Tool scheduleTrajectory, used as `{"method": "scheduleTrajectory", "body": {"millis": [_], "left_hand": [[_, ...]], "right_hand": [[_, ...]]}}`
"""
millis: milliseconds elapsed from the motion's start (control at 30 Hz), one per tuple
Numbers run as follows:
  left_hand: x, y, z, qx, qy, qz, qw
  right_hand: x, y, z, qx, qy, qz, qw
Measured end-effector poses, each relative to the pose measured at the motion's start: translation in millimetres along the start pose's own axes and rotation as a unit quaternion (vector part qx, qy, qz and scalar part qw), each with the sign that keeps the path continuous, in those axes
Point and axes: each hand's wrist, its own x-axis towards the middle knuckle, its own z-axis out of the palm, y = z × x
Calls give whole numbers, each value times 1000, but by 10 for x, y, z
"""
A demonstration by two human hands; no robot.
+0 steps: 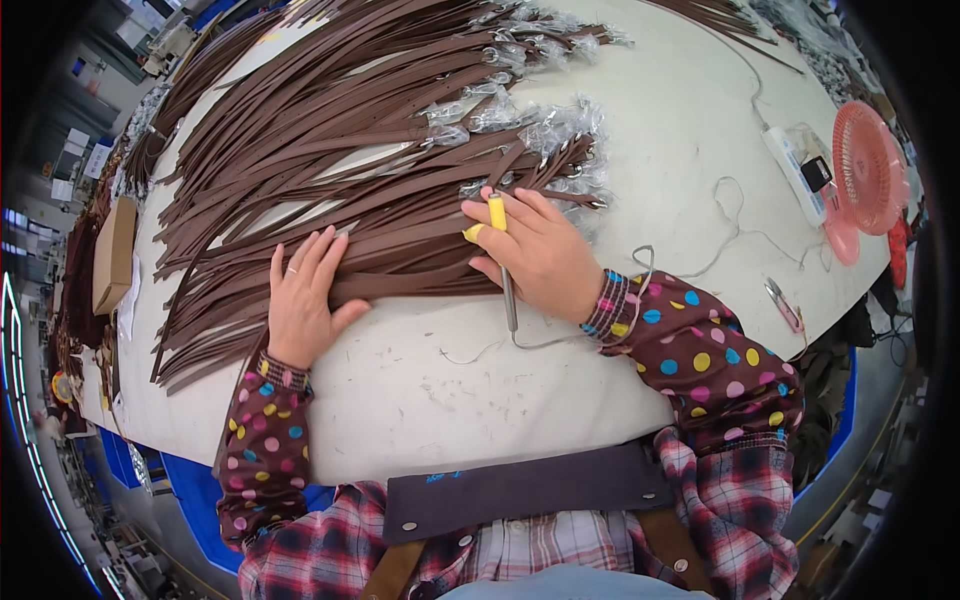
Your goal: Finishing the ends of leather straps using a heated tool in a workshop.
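Observation:
Long brown straps (300, 130) lie in bundles across the white table, their right ends wrapped in clear plastic (560, 130). My left hand (308, 295) rests flat on the near edge of the straps, fingers stretched out and thumb apart. A ring is on one finger. My right hand (540, 250) is closed around a pen-shaped tool (507, 290) with a yellow part at its far end and a grey cord at its near end. That hand is over the strap ends near the plastic. A yellow cover is on one of its fingertips. What its other fingertips touch is partly hidden.
At the right of the table (430, 400) are a white power strip (795, 170) with a black plug, a pink plastic fan (868, 155), and small snips (785, 305). The tool's thin cord loops across the right side. A cardboard box (115, 255) stands at the left edge.

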Motion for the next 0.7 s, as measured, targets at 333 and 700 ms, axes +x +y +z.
{"method": "scheduleTrajectory", "body": {"millis": [333, 700], "left_hand": [[29, -1001, 109, -26, 49, 14, 998], [-5, -290, 142, -116, 224, -45, 967]], "right_hand": [[205, 453, 90, -32, 50, 25, 998], [-1, 587, -112, 88, 61, 114, 988]]}}
